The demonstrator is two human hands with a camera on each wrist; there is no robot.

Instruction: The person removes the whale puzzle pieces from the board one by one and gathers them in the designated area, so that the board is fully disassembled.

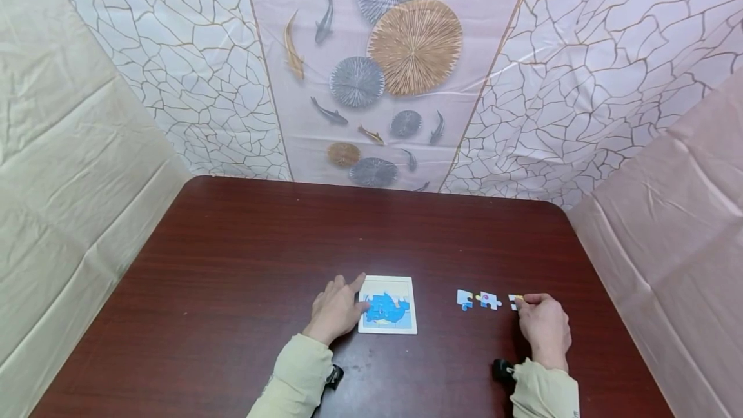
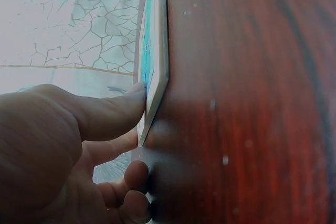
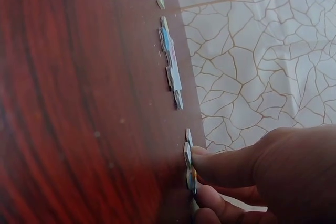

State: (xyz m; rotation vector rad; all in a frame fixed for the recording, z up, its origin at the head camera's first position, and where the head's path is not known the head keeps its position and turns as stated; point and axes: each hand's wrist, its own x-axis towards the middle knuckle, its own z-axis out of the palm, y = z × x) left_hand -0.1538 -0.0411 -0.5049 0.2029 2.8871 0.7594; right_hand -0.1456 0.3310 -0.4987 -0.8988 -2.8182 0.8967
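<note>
A white-framed jigsaw tray [image 1: 387, 330] lies on the table, with a blue whale picture [image 1: 387, 309] partly assembled in its lower part. My left hand [image 1: 335, 308] rests at the tray's left side, index finger at the upper left corner and thumb over the left edge. In the left wrist view the thumb [image 2: 113, 114] touches the tray's face by its rim [image 2: 161, 51]. Off to the right, my right hand [image 1: 544, 328] pinches a puzzle piece [image 1: 513, 302] with white and yellow on it. That piece [image 3: 188, 163] sits under the thumb in the right wrist view.
Two more loose puzzle pieces lie between the tray and my right hand: a blue and white one [image 1: 464, 298] and one with a pink mark [image 1: 489, 300]. The dark red wooden table [image 1: 261, 244] is bounded by patterned cloth [image 1: 203, 82] at the back and plain cloth at both sides.
</note>
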